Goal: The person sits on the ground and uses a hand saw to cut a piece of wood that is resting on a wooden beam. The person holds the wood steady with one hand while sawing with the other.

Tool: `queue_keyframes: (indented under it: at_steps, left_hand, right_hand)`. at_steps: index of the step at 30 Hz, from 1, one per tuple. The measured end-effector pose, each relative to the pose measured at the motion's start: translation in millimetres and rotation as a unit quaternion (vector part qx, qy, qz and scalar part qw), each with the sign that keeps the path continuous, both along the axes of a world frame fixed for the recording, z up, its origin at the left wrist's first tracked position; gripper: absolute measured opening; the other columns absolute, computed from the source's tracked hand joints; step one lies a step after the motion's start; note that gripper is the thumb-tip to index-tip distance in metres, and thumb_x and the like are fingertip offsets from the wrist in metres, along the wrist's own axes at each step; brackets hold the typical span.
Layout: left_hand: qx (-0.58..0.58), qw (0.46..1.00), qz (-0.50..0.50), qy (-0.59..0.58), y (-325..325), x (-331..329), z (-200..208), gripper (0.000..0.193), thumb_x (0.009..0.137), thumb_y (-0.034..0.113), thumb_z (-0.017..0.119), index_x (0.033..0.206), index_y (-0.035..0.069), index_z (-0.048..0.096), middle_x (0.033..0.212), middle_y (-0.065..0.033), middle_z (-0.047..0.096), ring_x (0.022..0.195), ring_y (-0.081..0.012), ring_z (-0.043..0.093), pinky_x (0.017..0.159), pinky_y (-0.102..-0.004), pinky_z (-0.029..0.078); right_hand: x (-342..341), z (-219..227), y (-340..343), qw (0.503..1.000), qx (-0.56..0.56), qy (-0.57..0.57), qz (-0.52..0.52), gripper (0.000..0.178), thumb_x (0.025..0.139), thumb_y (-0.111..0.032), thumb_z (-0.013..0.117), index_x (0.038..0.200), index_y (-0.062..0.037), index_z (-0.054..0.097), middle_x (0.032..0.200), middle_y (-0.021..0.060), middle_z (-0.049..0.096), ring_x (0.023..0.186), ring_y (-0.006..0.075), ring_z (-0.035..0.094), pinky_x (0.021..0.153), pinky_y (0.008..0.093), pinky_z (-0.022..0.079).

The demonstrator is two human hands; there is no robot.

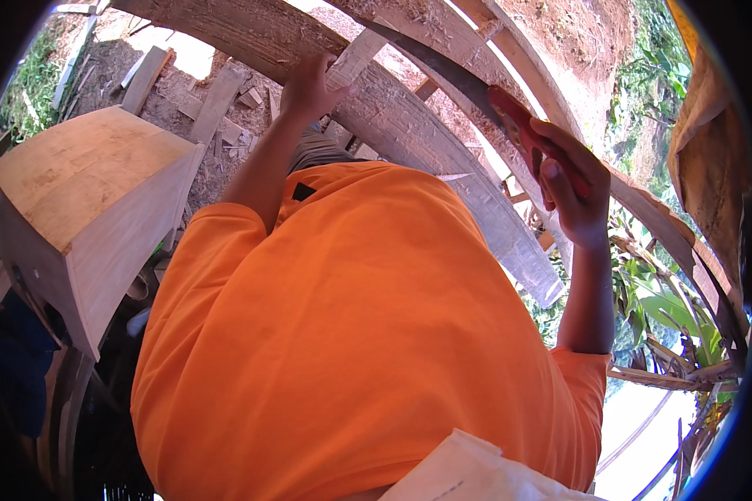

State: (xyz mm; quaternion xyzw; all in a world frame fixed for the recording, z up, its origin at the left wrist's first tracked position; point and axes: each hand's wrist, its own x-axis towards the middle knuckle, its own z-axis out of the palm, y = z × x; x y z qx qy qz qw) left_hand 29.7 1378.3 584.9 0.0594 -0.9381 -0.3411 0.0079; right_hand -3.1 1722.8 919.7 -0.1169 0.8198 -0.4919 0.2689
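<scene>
My right hand [575,185] is wrapped round the red handle of a handsaw [451,68]. Its dark blade runs up and to the left, and the far part meets or passes over the end of a short wooden strip [358,60]; whether the teeth are in the wood I cannot tell. My left hand [311,90] grips that strip at its near end, fingers partly hidden. The strip lies across a long, broad plank [393,117] that slants from upper left to lower right in front of me.
More long boards [543,50] run beyond the plank, dusted with sawdust. At the left stands a large wooden box-like piece [92,179]. Offcuts [217,104] litter the ground near it. A brown sheet [703,150] hangs at the right, above green plants [668,305].
</scene>
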Motion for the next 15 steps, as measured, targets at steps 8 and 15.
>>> queue_keyframes:
  at_steps: [8,15]
  left_hand:
    - [-0.029,0.999,-0.026,-0.016,0,9,-8,0.075,0.076,0.038,0.088,0.136,0.009,0.052,0.122,-0.0179,0.061,0.116,-0.0369,0.06,0.098,-0.0475,0.051]
    - [-0.043,0.999,-0.018,0.01,4,8,-1,0.073,0.081,0.04,0.084,0.137,0.006,0.051,0.127,-0.0209,0.057,0.118,-0.039,0.059,0.101,-0.0483,0.05]
  right_hand:
    - [-3,-1,-11,1.0,0.02,-0.009,0.005,0.039,0.1,-0.014,0.066,0.136,-0.0013,0.064,0.113,0.0065,0.075,0.066,0.0035,0.055,0.055,0.0207,0.044]
    - [-1,-1,-12,0.999,0.049,0.001,0.001,0.037,0.1,-0.015,0.067,0.135,-0.0028,0.066,0.116,0.0073,0.075,0.071,0.0047,0.058,0.059,0.0217,0.046]
